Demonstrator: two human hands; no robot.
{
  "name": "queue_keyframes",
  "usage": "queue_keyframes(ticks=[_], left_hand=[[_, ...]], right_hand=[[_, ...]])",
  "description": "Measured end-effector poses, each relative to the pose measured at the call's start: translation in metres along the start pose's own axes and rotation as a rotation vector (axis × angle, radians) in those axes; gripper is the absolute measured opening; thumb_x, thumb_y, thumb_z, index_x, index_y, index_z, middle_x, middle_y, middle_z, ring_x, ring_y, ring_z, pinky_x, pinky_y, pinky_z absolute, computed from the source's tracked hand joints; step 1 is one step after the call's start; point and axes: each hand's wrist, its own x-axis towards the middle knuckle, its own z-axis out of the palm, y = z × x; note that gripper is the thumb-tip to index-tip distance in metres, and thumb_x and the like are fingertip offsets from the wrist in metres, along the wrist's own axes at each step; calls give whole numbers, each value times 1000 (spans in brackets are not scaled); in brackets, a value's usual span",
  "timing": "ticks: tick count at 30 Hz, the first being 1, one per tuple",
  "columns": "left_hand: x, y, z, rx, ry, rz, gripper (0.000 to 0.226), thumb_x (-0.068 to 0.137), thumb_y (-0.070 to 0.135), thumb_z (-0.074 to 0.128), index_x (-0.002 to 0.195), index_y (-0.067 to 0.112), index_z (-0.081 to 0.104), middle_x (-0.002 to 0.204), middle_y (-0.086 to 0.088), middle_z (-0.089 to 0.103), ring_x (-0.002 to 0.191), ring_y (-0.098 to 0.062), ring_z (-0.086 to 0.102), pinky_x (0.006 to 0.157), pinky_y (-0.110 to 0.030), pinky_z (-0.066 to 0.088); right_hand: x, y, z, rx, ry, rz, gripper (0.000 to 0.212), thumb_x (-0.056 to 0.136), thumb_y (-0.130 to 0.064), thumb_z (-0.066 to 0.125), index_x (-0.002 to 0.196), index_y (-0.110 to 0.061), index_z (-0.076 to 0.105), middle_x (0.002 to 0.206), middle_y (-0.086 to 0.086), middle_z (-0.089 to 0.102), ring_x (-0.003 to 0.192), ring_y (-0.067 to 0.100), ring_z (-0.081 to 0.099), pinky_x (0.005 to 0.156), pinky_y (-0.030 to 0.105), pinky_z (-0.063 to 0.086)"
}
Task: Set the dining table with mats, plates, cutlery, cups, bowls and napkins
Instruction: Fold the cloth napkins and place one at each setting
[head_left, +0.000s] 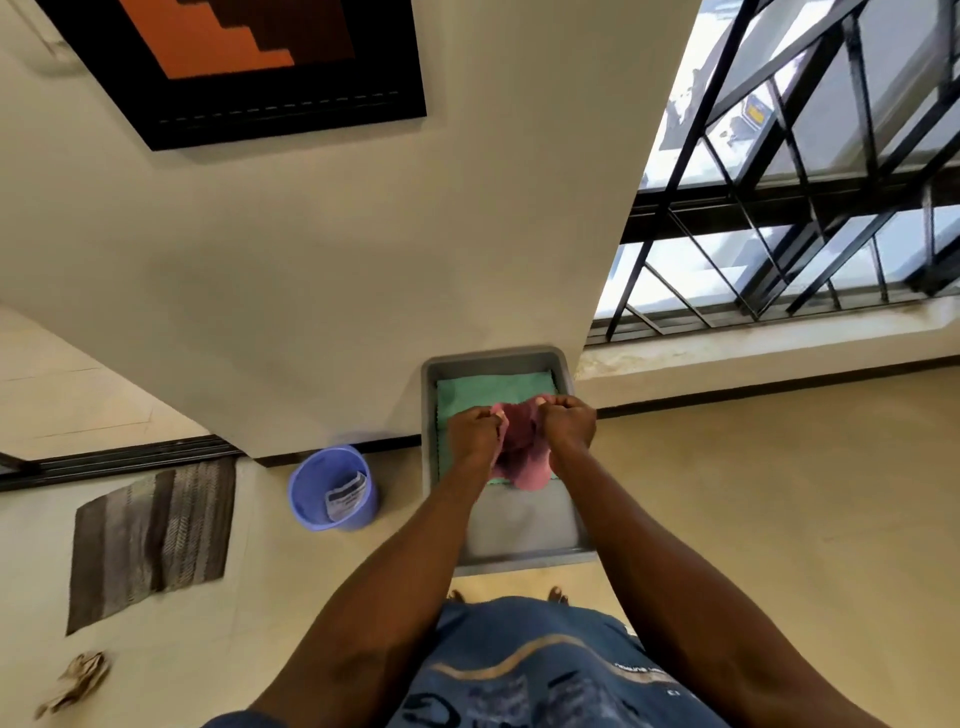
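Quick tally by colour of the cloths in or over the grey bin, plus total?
Pink cloth, gripped by left hand and right hand over the grey bin: 1
Green cloth, lying in the bin: 1
Total: 2

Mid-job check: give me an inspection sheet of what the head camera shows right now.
Surface: tan floor; no dining table in view.
Job's things: pink cloth held up over a grey tray; green cloth lying flat inside the tray.
Clutter: blue bucket with a packet inside, striped mat, crumpled scrap.
Hands: left hand and right hand both grip the pink cloth.
Cables: nothing seen.
Surroundings: cream wall, framed picture, barred window.
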Motion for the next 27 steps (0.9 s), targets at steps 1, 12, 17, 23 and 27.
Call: queue_keyframes(ticks=[1, 12, 17, 23, 27], left_hand=[[-3, 1, 3, -11, 4, 19, 15, 87, 8, 67, 73, 13, 72, 66, 1, 63, 61, -15, 56, 58, -19, 48], [1, -1, 13, 51, -35, 144, 13, 92, 16, 65, 96, 12, 77, 90, -4, 74, 85, -17, 69, 74, -22, 55], [2, -1, 14, 86, -63, 186, 17, 96, 16, 60, 101, 10, 75, 93, -5, 73, 84, -15, 66, 72, -18, 52], [7, 1, 11, 67, -113, 172, 22, 94, 8, 55, 103, 12, 75, 99, -7, 73, 91, -20, 68, 83, -30, 57], [11, -3, 6, -9, -174, 189, 17, 92, 18, 63, 102, 15, 76, 95, -3, 75, 90, -19, 71, 85, -38, 59]], right_hand=[[-3, 0, 1, 8, -17, 8, 11, 83, -1, 68, 79, -10, 70, 75, 5, 68, 70, 15, 63, 57, 22, 52], [-22, 7, -1, 3, -189, -82, 12, 91, 0, 62, 97, -2, 72, 83, 7, 69, 73, 6, 65, 54, 8, 49], [-19, 7, 2, -94, -146, -133, 19, 87, -3, 66, 78, -18, 73, 84, 5, 73, 84, 19, 70, 79, 33, 60], [-26, 4, 3, -130, -204, -168, 24, 93, 0, 55, 94, -14, 74, 92, 5, 72, 86, 14, 67, 70, 18, 55], [-31, -4, 0, 101, -231, -37, 22, 96, 3, 50, 107, 1, 69, 91, 10, 68, 77, 8, 63, 58, 11, 52]])
